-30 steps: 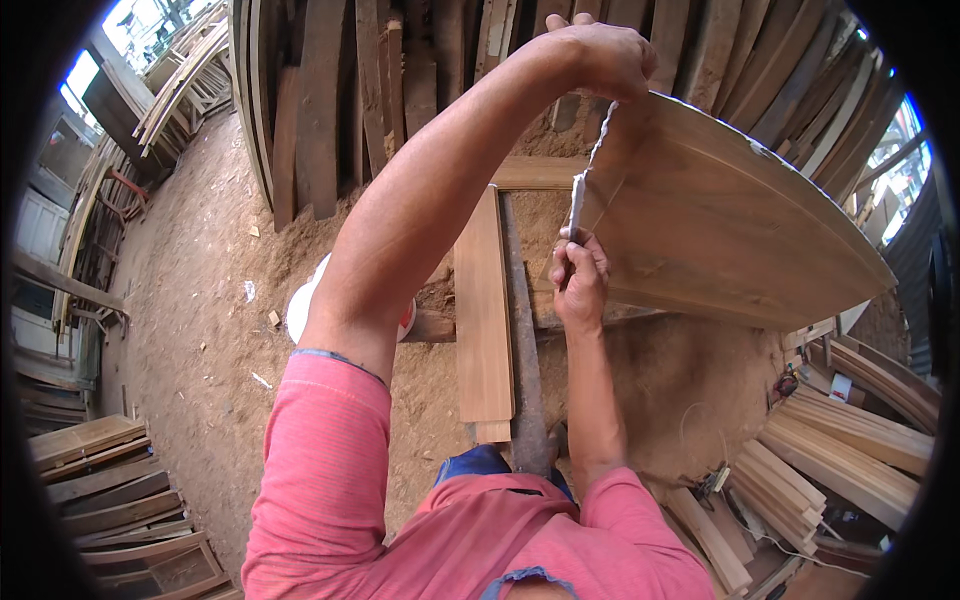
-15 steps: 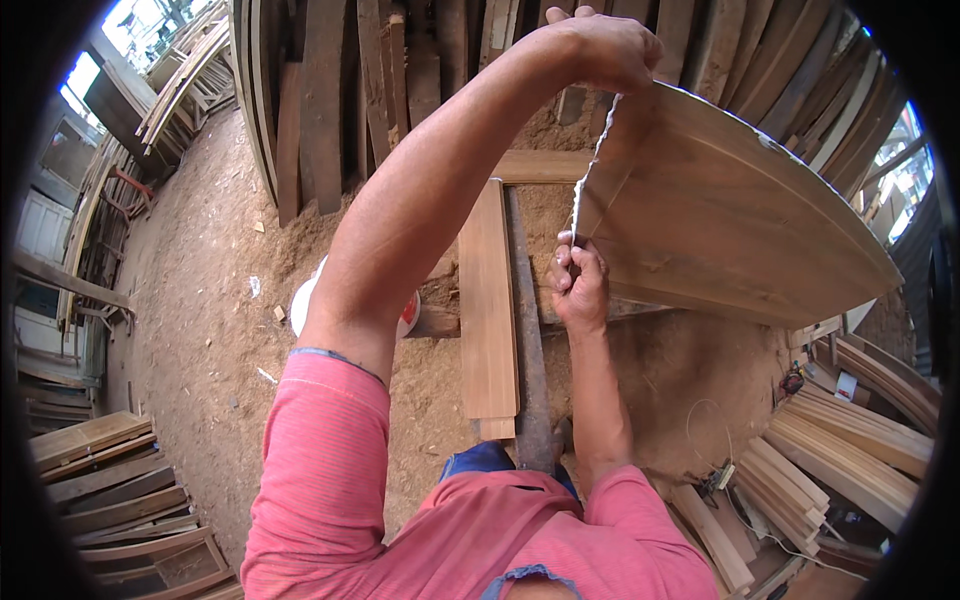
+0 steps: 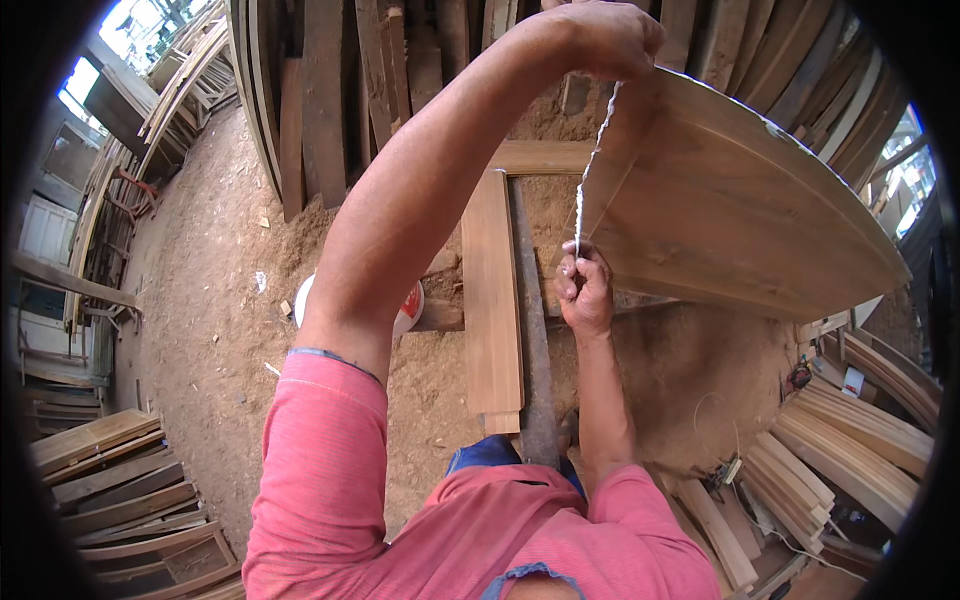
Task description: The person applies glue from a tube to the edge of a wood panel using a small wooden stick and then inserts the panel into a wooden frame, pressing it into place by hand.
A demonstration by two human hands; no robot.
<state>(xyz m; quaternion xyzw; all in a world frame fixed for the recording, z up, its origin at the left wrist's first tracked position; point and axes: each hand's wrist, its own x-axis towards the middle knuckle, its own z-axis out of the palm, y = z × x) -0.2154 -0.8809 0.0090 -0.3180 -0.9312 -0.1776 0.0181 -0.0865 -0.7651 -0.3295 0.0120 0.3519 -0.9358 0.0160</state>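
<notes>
A large brown wooden panel (image 3: 730,210) is held tilted on its edge in front of me, stretching off to the right. White, glue-like paste runs in a ragged line down its near end and along its upper edge. At the top of the view my left hand (image 3: 615,42) is closed over the panel's upper corner, its fingers partly hidden. Lower down, my right hand (image 3: 585,292) grips the bottom corner with curled fingers. Left of that hand lies a narrow tongued board (image 3: 491,300), beside a dark straight bar (image 3: 533,335).
A crosswise wooden piece (image 3: 545,157) lies beyond the narrow board. Behind my left forearm is a partly hidden white bucket (image 3: 411,305). Upright planks (image 3: 325,100) line the far side. Stacked timber (image 3: 850,430) lies at right, more boards (image 3: 120,490) at lower left. Sawdust covers the ground.
The whole view has shifted slightly. Both hands keep their hold on the panel, whose far right end sits a little farther right and higher in the picture.
</notes>
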